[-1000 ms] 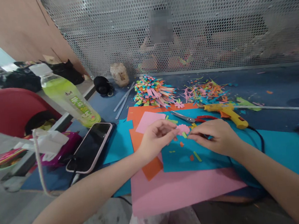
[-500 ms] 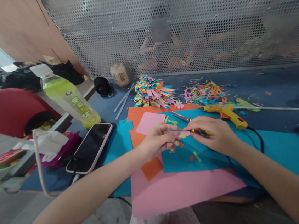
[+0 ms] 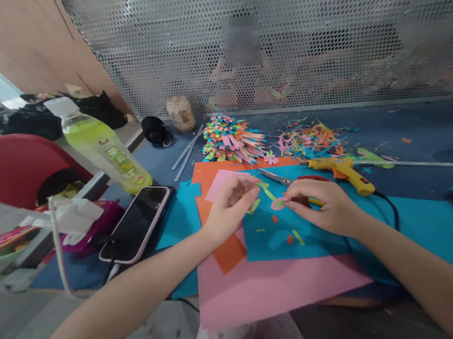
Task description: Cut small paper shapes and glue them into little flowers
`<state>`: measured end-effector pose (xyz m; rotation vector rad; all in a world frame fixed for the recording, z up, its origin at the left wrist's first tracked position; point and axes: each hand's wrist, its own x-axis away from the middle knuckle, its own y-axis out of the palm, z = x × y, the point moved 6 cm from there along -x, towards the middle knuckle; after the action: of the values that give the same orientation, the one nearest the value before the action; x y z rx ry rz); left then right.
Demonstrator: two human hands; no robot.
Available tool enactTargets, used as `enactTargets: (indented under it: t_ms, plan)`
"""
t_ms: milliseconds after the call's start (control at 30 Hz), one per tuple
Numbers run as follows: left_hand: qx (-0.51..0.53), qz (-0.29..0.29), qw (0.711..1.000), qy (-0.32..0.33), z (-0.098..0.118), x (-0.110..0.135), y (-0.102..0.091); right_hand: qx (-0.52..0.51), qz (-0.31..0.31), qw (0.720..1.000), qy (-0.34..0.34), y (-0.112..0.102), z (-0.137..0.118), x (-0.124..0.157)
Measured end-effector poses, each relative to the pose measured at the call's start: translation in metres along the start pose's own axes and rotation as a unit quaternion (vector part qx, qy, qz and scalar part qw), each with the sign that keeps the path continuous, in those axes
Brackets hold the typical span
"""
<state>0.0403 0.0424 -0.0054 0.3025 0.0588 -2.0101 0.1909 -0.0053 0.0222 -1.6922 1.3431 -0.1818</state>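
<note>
A small pink paper flower with a light green centre [image 3: 278, 203] is pinched between the thumb and fingers of my right hand [image 3: 321, 205]. A thin yellow stick [image 3: 316, 202] shows at that hand's palm; what it is I cannot make out. My left hand [image 3: 228, 209] hovers to the left, apart from the flower, with curled fingers and a gap between thumb and forefinger. Just beside its fingertips lie light green paper strips [image 3: 268, 193]. Under both hands is a blue paper sheet [image 3: 299, 248], with tiny orange and green scraps on it. Scissors [image 3: 275, 177] lie just beyond.
Behind the sheets stands a colourful paper-strip cone [image 3: 227, 140], beside a heap of paper shreds [image 3: 312, 141]. A yellow glue gun [image 3: 346, 174] lies right. Leftward are a phone [image 3: 137, 224] and a drink bottle [image 3: 103, 150]. A perforated metal panel [image 3: 317, 36] rises behind.
My left hand has drawn away from the flower, up and to the left. The flower stays in my right hand, which has barely moved.
</note>
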Motion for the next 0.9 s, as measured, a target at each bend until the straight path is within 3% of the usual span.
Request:
enactTargets:
  t_ms: [67, 167, 233, 333, 433, 600, 900]
  plan:
    - [-0.069, 0.051, 0.990, 0.111, 0.013, 0.003, -0.008, 0.005, 0.008, 1.000, -0.004, -0.001, 0.000, 0.001]
    - [-0.201, 0.086, 0.932, 0.289, 0.034, 0.015, -0.011, 0.051, 0.030, 0.998, -0.018, -0.005, -0.002, 0.003]
    - [-0.280, 0.055, 0.880, 0.381, 0.044, 0.024, -0.004, 0.096, 0.054, 0.993, -0.042, -0.008, -0.004, 0.004]
    - [-0.367, -0.010, 0.812, 0.454, 0.050, 0.034, 0.011, 0.135, 0.074, 0.985, -0.082, -0.010, -0.007, 0.006]
    - [-0.410, 0.000, 0.783, 0.468, 0.052, 0.036, 0.015, 0.156, 0.061, 0.981, -0.095, -0.008, -0.009, 0.006]
    - [-0.425, 0.045, 0.792, 0.437, 0.053, 0.033, 0.010, 0.170, 0.069, 0.973, -0.139, -0.009, -0.014, 0.009]
    - [-0.431, 0.013, 0.781, 0.451, 0.051, 0.035, 0.013, 0.328, 0.072, 0.915, -0.225, -0.008, -0.033, 0.012]
